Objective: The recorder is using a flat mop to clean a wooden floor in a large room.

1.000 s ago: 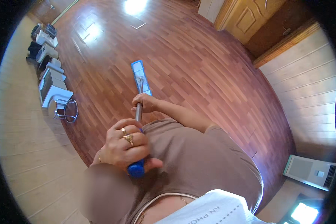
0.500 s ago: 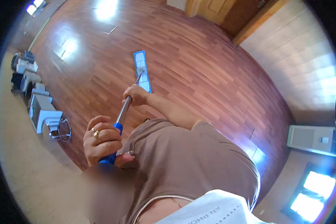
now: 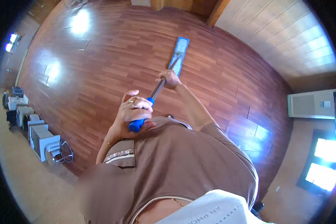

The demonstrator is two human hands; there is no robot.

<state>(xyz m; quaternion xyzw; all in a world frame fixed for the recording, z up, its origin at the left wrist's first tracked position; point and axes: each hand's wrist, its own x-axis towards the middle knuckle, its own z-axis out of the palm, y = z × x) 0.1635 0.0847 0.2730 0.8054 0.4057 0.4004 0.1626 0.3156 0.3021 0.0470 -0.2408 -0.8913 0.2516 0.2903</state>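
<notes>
Head view: I hold a mop (image 3: 158,90) slantwise before me, its top end close to my brown shirt (image 3: 198,160) and its flat, blue-edged head (image 3: 180,49) out on the wood-look floor (image 3: 112,71), beyond both sets of fingers. My left fingers (image 3: 138,111) are curled round the blue grip (image 3: 137,125) at the top, whose thicker shape likely makes it easier to hold; one finger looks raised off it, so I take this for a fairly loose, steering hold. My right fingers (image 3: 170,79) are wrapped round the metal pole (image 3: 161,85) farther down, nearer the head. Setting the two well apart should give me leverage, the upper guiding and the lower bearing the push. The pole leans while the head appears to lie flat, which suggests a swivelling joint between them. Over on my left, a stool (image 3: 65,153) and white appliances (image 3: 44,140) stand in a row along the side, probably to be out of the way. On my right, a white unit (image 3: 311,104) stands near a bright window (image 3: 326,164).
</notes>
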